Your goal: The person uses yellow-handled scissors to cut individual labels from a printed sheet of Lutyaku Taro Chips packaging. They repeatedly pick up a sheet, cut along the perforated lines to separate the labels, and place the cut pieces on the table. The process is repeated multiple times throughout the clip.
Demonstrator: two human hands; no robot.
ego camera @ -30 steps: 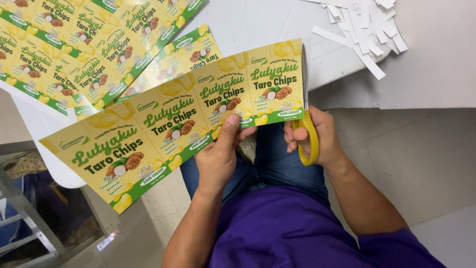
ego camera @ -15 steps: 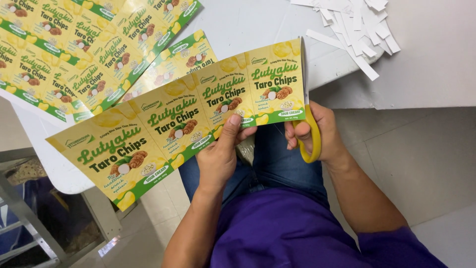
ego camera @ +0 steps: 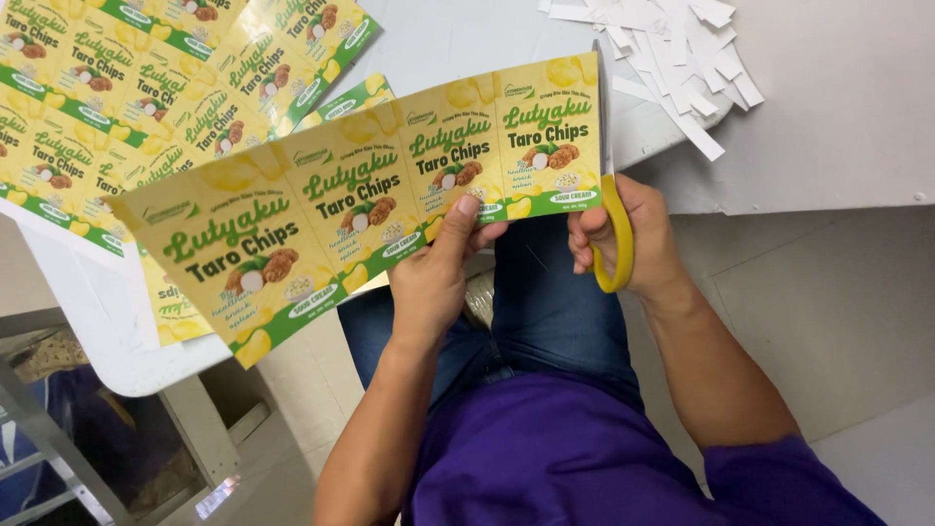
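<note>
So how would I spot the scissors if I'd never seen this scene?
Start at the white table and find the strip of yellow and green labels held up over the person's lap. The scissors stand at its right edge, in the right hand. Their yellow handle loop and thin blade along the strip's edge mark them out from the paper.

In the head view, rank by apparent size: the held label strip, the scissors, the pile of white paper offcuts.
1. Held label strip, largest by far, though it is nearest the camera.
2. Pile of white paper offcuts, partly cut off by the frame edge.
3. Scissors, mostly hidden in the right hand.
</note>
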